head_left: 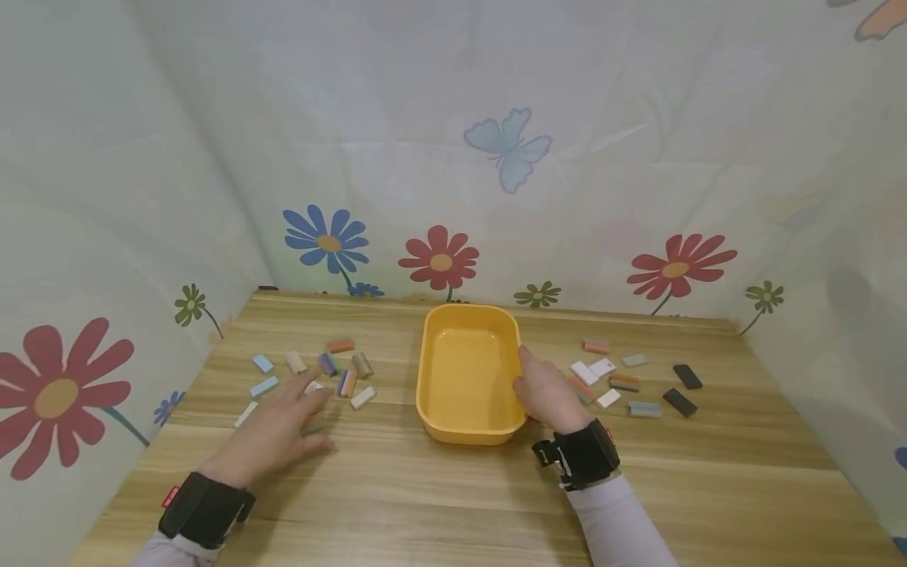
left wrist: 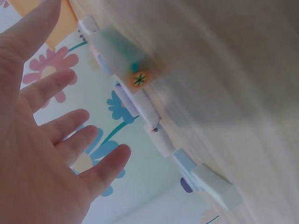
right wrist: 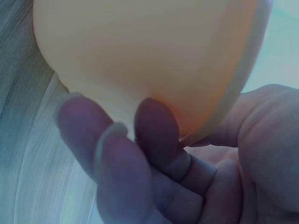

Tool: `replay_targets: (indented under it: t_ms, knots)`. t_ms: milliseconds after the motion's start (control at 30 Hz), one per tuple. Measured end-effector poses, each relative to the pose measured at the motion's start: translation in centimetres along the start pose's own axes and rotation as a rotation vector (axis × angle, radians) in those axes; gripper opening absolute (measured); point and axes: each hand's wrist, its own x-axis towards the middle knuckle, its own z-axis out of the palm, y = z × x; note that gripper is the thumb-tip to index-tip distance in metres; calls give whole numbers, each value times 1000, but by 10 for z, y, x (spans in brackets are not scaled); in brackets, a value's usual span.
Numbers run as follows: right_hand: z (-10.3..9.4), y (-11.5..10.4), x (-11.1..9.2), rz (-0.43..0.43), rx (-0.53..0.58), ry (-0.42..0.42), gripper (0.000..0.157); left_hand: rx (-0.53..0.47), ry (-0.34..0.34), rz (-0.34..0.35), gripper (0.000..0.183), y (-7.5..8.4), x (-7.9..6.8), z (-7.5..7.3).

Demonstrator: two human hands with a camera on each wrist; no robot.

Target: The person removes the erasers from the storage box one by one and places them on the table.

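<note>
A yellow rectangular bin (head_left: 468, 431) stands on the wooden table in the head view. My right hand (head_left: 553, 394) grips its right side; in the right wrist view the fingers (right wrist: 124, 172) press the outer wall and the thumb goes over the rim. My left hand (head_left: 276, 429) is over the left group of small, eraser-like blocks, fingers spread. In the left wrist view that hand (left wrist: 46, 140) holds nothing, and a block with a green part and an orange round print (left wrist: 119, 58) is near its fingertips. A white block (head_left: 314, 387) is partly hidden beneath the fingers.
Left of the bin lie several blocks, including a brown one (head_left: 341, 346), a light blue one (head_left: 264, 386) and a white one (head_left: 364, 397). To its right are more, with two black ones (head_left: 680, 402) outermost. A flowered curtain (head_left: 567, 220) borders the table's back and sides.
</note>
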Motion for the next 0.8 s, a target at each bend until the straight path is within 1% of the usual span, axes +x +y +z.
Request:
replay_targets:
  t_ms: [100,200,233,300,367,433,467,533,633,700,800]
  knots:
    - [-1,3,0,2,16,-7,48,2,5,-6,78,-1,6,0]
    - [-8,8,0,5,3,-9,45,1,18,-7,74,1,17,-1]
    - [-11,9,-1,7,-7,-3,47,4,27,7,71,3,23,-2]
    - [-21,11,-2,18,-31,17,58,5,31,8,67,9,37,-5]
    - [-33,14,-3,25,-39,45,72,0,9,-3,67,18,56,-10]
    - [-42,17,-1,7,-49,80,80,-2,-25,-19,70,27,78,-17]
    - [-45,18,1,-8,-52,95,80,2,-49,-39,73,32,88,-22]
    - [-50,19,9,-50,-53,126,78,2,-84,-55,77,39,110,-31]
    - [-55,18,28,-123,-86,182,73,13,-103,-62,80,49,143,-40]
    - [-56,19,42,-149,-133,217,73,20,-110,-79,81,55,165,-41]
    - [-56,20,62,-147,-222,210,75,59,-119,-93,83,64,196,-37]
